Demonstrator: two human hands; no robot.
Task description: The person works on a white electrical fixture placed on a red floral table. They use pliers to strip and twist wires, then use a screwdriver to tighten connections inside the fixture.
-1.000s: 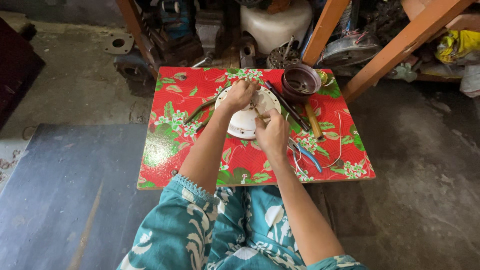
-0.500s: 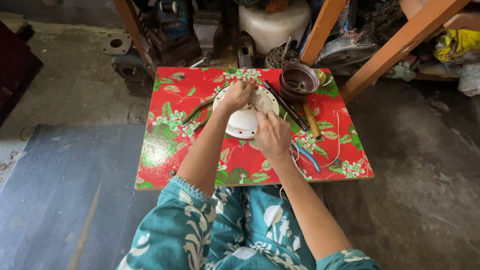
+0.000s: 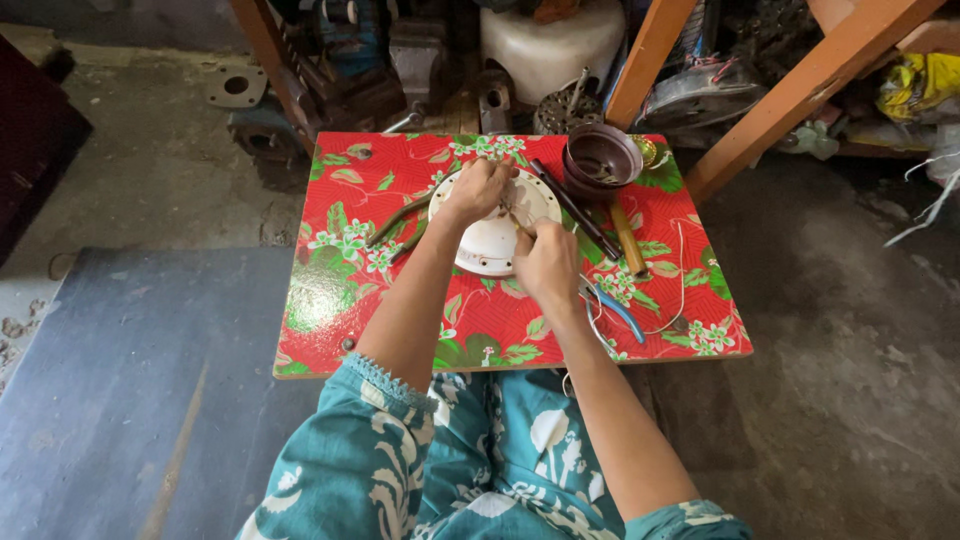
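A round white disc-shaped housing (image 3: 487,247) lies on a low table with a red flowered cover (image 3: 330,290). My left hand (image 3: 478,188) rests on the far rim of the disc and grips it. My right hand (image 3: 546,262) sits over the disc's near right side, fingers pinched around a thin tool or wire whose tip points at the disc's middle. What exactly it pinches is too small to tell.
A dark brown bowl (image 3: 600,158) stands at the table's far right. A wooden-handled tool (image 3: 628,238), a dark rod (image 3: 580,212), blue-handled pliers (image 3: 612,308) and green-handled pliers (image 3: 398,222) lie around the disc. Orange wooden legs (image 3: 790,85) and machine parts crowd the back.
Both hands stay on the white disc. My right hand has shifted slightly toward the disc's middle.
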